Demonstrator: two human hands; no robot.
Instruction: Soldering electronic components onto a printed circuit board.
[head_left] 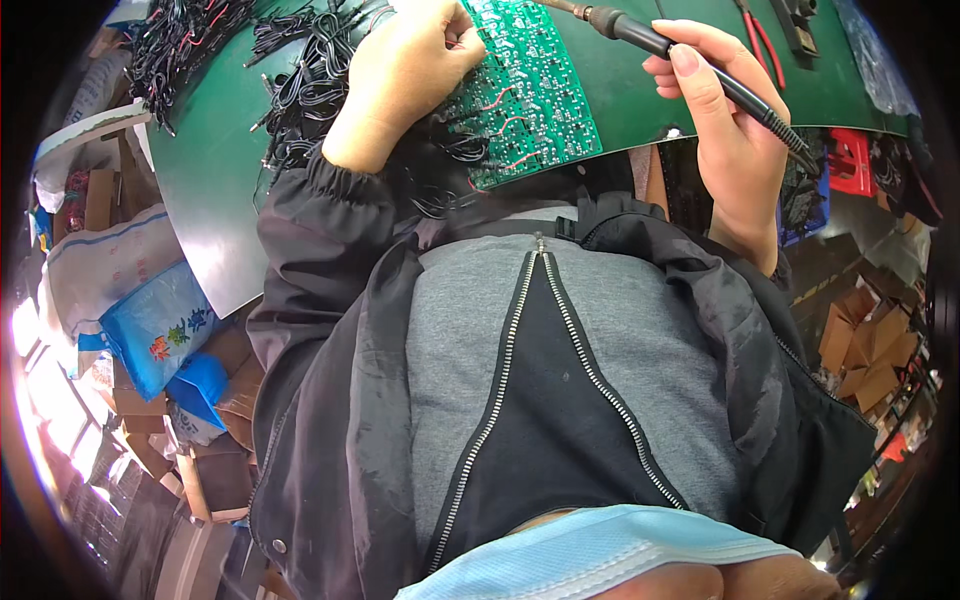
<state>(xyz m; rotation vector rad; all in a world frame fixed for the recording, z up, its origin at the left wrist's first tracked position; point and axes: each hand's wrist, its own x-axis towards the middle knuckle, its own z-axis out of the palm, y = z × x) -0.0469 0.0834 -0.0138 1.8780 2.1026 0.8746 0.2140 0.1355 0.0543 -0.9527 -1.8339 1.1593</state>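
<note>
A green circuit board (pixel 520 90) with red wires lies tilted on the green table mat (pixel 640 85), its near edge hanging over the table's front edge. My left hand (pixel 405 75) rests on the board's left side, fingers curled against it. My right hand (pixel 725 125) grips a black-handled soldering iron (pixel 700 70) like a pen; the iron runs up-left across the mat, and its tip leaves the frame at the top. Black wires trail from under the board (pixel 450 160).
A heap of black cables (pixel 300 80) lies left of the board and another bundle (pixel 175 45) at the far left. Red-handled pliers (pixel 760 40) sit at the top right. Bags (pixel 160 325) and cardboard boxes (pixel 870 345) crowd the floor on both sides.
</note>
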